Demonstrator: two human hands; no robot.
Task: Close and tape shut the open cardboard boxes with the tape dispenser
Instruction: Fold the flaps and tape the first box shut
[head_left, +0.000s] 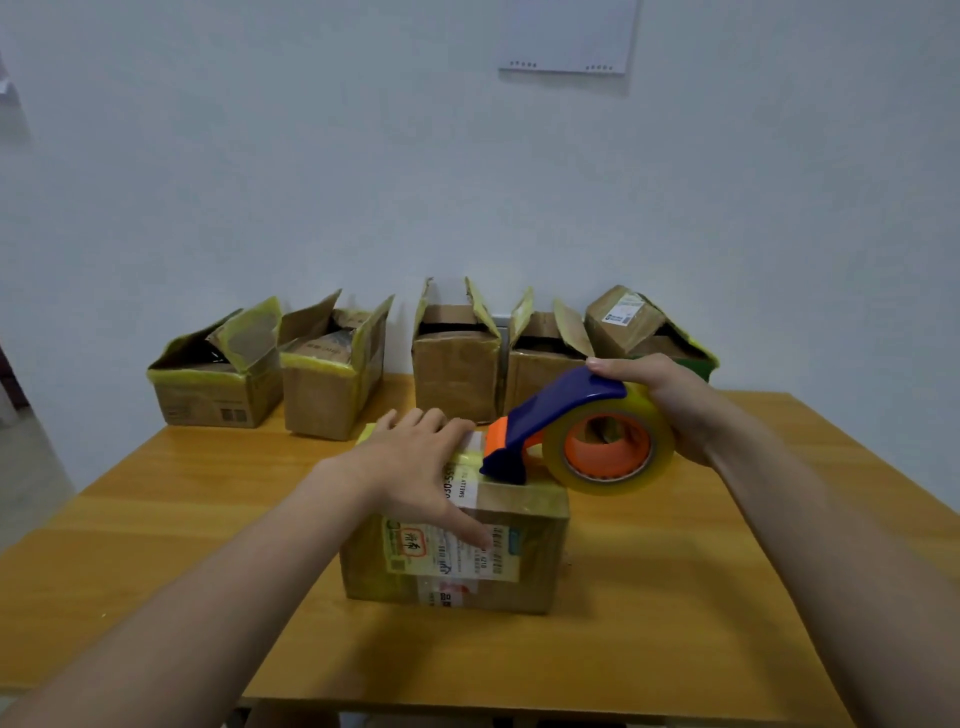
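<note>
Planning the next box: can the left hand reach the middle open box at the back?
Probably yes: the left hand rests on the near box, and the middle open box stands just behind with nothing between.

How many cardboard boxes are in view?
6: front box under the left hand; five along the wall: far-left box, second box, middle box, fourth box, rightmost box partly behind the right hand.
</note>
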